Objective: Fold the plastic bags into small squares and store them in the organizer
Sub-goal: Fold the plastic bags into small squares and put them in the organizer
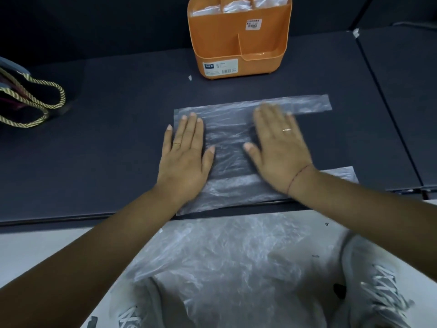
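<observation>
A clear plastic bag (pixel 228 143) lies flat on the dark table (pixel 118 147), its handle strips reaching out to the right. My left hand (pixel 185 152) presses palm-down on the bag's left part, fingers straight. My right hand (pixel 279 147) lies flat on its right part, slightly blurred. Behind the bag stands the orange organizer (pixel 238 43), with folded clear bags (pixel 236 5) in its rear compartments and its front compartments bare. More clear plastic bags (pixel 231 261) lie loose below the table's front edge, over my lap.
A dark bag with gold rope handles (pixel 30 100) sits at the table's left edge. A small scrap of tape (pixel 190 78) lies left of the organizer. A seam (pixel 387 110) splits the table from another panel on the right. Grey shoes (pixel 383 285) show below.
</observation>
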Motion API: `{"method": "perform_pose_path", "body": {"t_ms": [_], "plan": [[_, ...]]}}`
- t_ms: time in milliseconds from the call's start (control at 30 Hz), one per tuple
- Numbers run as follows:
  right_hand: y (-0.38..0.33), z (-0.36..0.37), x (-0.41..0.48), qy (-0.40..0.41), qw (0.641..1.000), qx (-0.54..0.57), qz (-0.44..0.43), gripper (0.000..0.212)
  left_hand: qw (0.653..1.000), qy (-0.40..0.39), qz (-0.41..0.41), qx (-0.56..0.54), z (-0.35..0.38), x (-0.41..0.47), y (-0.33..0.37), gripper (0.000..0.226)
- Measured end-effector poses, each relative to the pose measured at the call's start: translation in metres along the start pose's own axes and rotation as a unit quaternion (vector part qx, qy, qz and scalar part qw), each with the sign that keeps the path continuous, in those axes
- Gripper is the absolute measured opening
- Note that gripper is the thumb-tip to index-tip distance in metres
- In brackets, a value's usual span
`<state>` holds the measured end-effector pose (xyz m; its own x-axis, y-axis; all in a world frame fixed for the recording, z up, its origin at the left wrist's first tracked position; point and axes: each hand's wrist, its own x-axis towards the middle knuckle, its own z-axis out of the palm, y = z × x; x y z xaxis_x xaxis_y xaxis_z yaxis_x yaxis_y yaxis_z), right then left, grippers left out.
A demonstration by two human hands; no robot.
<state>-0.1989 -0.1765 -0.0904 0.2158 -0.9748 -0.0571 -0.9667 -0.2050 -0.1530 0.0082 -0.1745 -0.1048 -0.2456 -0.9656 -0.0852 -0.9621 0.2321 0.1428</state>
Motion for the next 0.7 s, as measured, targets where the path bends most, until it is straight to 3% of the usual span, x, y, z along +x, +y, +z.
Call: {"method": "perform_pose_path", "body": {"t_ms": [100, 167, 333, 700], "plan": [[-0.044, 0.018, -0.018, 0.03, 0.993, 0.052, -0.107, 0.064, 0.998, 0.024, 0.057, -0.001, 0.013, -0.025, 0.01, 0.07], [-0.052, 0.03, -0.024, 0.012, 0.991, 0.054, -0.12, 0.063, 0.998, 0.017, 0.052, 0.016, 0.019, -0.033, 0.006, 0.071], [-0.014, 0.03, -0.038, -0.029, 0.996, -0.014, -0.088, 0.083, 1.0, -0.003, 0.019, 0.018, 0.016, -0.038, 0.001, 0.079], [0.077, 0.015, -0.073, -0.007, 0.999, -0.036, 0.016, 0.084, 0.999, 0.0, 0.003, 0.043, 0.014, -0.054, -0.023, 0.083]]}}
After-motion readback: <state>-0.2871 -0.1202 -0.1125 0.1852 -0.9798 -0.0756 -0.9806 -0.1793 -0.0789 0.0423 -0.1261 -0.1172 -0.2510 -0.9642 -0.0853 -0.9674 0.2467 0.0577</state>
